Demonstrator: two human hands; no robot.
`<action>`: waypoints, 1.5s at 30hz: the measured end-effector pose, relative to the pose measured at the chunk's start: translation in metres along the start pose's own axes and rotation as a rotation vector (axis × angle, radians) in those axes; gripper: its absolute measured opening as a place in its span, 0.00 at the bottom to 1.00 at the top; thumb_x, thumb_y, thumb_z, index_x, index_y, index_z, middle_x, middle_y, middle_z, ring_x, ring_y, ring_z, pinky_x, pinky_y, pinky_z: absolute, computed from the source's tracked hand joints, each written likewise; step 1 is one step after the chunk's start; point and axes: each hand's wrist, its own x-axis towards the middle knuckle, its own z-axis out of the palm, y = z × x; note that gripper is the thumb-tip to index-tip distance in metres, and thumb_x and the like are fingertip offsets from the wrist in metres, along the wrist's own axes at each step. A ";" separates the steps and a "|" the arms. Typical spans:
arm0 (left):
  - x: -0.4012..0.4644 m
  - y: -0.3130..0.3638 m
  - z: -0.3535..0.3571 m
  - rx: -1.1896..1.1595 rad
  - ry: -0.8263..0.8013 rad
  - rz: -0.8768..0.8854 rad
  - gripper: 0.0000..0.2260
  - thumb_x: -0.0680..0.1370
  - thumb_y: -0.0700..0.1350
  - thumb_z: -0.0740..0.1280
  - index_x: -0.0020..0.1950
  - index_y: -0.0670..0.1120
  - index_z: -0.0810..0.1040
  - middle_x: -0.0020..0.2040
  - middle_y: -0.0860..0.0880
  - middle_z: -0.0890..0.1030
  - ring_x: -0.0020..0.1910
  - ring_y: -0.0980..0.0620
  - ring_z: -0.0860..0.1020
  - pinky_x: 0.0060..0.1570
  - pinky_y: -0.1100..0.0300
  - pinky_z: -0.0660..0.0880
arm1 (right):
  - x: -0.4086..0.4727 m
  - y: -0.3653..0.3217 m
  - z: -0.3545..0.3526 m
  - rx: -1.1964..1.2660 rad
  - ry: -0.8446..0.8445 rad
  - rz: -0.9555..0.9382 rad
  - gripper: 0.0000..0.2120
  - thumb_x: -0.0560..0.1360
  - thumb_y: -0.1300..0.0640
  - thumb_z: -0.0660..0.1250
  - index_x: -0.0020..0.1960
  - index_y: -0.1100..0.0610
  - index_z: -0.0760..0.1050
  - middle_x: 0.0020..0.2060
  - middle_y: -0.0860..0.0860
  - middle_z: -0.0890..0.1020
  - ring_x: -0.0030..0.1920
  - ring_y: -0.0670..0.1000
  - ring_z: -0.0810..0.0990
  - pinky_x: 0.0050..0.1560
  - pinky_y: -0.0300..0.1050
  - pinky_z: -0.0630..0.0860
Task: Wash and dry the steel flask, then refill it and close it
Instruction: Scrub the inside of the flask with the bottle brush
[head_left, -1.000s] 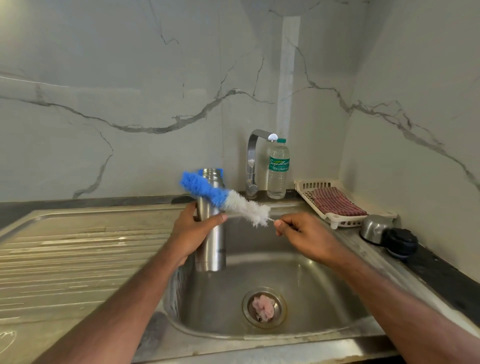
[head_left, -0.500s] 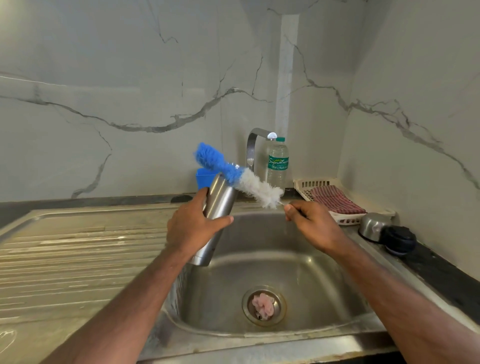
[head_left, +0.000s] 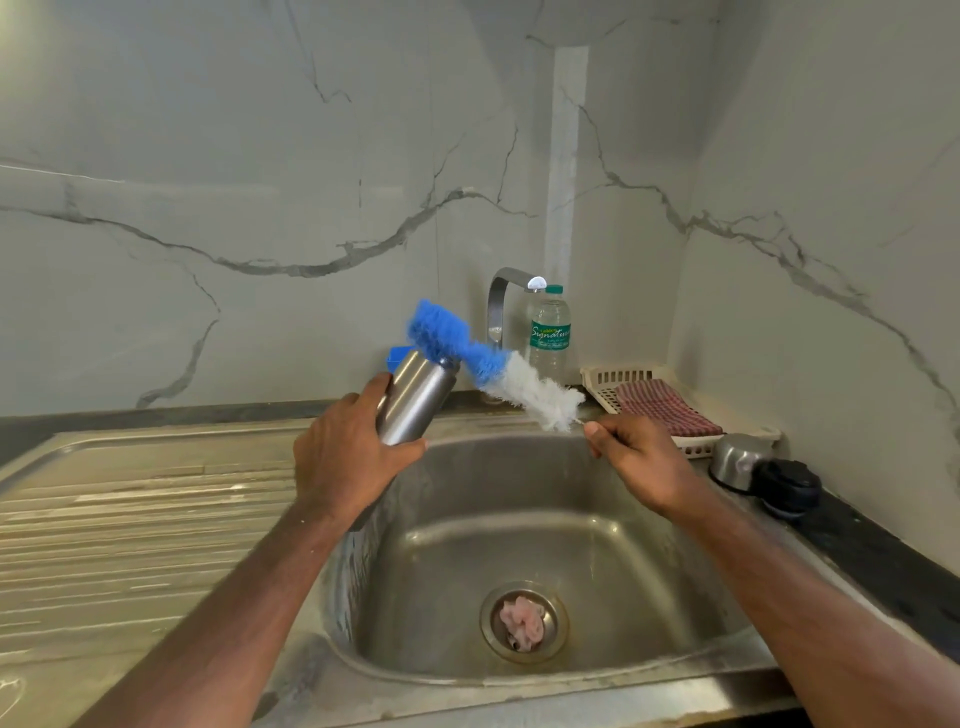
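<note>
Steel flask (head_left: 415, 397): tilted, gripped in left hand (head_left: 349, 457); right hand (head_left: 640, 460) pinching bottle brush (head_left: 493, 369) — align tip with mouth before pushing in.

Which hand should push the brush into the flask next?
Probably the right hand: it pinches the brush by its wire end, bristles near the flask mouth. The left hand grips the tilted flask.
</note>
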 end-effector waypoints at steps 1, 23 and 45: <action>-0.001 0.003 0.003 0.010 -0.007 0.030 0.38 0.67 0.65 0.76 0.72 0.56 0.68 0.51 0.50 0.81 0.46 0.46 0.80 0.42 0.54 0.73 | 0.001 -0.006 0.005 -0.007 -0.011 -0.007 0.19 0.83 0.53 0.62 0.35 0.56 0.74 0.26 0.46 0.73 0.29 0.42 0.70 0.33 0.41 0.64; 0.000 0.006 0.004 -1.056 -0.140 -0.370 0.26 0.66 0.53 0.81 0.61 0.54 0.79 0.51 0.50 0.86 0.49 0.48 0.86 0.46 0.51 0.82 | 0.000 0.005 0.001 0.121 0.025 0.080 0.20 0.83 0.55 0.63 0.36 0.65 0.74 0.27 0.49 0.71 0.29 0.46 0.67 0.35 0.46 0.64; -0.004 0.011 -0.003 -0.355 -0.224 -0.081 0.36 0.64 0.61 0.81 0.69 0.60 0.73 0.51 0.60 0.78 0.46 0.57 0.79 0.47 0.56 0.76 | 0.003 0.006 -0.001 -0.159 -0.036 0.126 0.19 0.82 0.48 0.64 0.34 0.51 0.77 0.30 0.50 0.78 0.33 0.49 0.76 0.37 0.45 0.70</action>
